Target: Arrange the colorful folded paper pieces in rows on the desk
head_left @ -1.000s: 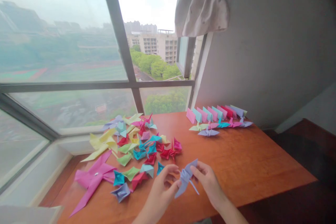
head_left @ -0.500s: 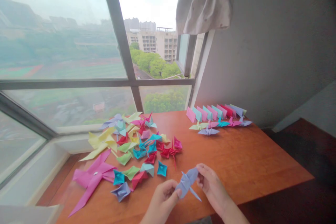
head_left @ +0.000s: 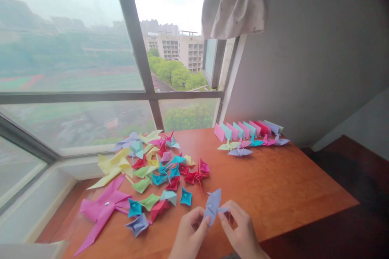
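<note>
Here, two bare hands hold one lavender folded-paper bird (head_left: 212, 206) low over the brown wooden surface (head_left: 273, 186): the left hand (head_left: 189, 226) has its fingers clamped on the lower wing, the right hand (head_left: 240, 226) its fingers pinched on a narrow point. Farther left lie two paper pinwheels, one magenta (head_left: 105, 207), one yellow (head_left: 116, 166). Beyond, at the right, six small paper birds (head_left: 240, 152) sit before a row of upright folded cards (head_left: 233, 131), four pink, three light-blue, one red, the end ones overlapping too much to count.

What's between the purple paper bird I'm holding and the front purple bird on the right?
The head view shows only bare tabletop between the held bird and front bird.
</note>
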Motion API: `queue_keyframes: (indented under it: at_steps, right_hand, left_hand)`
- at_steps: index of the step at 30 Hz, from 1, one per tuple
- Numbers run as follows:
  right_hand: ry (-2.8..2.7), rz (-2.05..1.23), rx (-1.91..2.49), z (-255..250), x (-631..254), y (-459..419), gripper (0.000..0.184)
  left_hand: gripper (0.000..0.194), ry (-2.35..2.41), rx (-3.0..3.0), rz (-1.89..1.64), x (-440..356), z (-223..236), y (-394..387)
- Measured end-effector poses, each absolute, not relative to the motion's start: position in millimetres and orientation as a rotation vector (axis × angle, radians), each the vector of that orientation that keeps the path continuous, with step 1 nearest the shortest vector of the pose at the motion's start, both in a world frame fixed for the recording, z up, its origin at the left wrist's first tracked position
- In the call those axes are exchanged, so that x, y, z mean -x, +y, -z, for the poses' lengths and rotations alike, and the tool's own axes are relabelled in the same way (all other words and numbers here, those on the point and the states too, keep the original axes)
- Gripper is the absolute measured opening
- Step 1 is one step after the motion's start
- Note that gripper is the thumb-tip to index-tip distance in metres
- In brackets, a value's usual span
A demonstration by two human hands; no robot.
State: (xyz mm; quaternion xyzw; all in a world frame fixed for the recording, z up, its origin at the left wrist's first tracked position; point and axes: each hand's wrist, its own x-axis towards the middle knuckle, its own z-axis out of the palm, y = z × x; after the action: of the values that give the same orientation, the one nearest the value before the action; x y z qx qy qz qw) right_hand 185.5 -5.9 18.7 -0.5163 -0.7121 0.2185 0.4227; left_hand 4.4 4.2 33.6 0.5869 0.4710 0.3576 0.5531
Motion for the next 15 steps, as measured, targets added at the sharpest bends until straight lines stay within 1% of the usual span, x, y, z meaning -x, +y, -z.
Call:
queue_keyframes:
  at_steps: [4, 6, 8, 11, 15]
  right_hand:
    - [-1.736, -0.375, 1.467, -9.5, -219.1, 12.6, 0.023]
    - [-1.678, -0.226, 1.595, -5.8, -252.3, 27.5, 0.028]
    - [-1.625, -0.040, 1.726, -3.4, -290.6, 44.2, 0.032]
    - [-1.605, 0.168, 1.957, -1.8, -341.9, 68.1, 0.032]
    - [-1.584, 0.224, 2.266, -2.3, -374.5, 94.5, 0.023]
  left_hand:
    - [0.035, 1.152, -1.730, -0.754, -2.6, -26.8, -0.3]
    - [0.029, 1.132, -1.868, -0.731, -1.1, -20.0, -2.3]
    - [0.028, 1.107, -1.965, -0.725, -0.4, -13.8, -3.1]
    - [0.028, 1.112, -2.031, -0.715, -0.7, -9.3, -2.3]
    - [0.027, 1.134, -2.045, -0.712, -1.0, -9.5, -1.5]
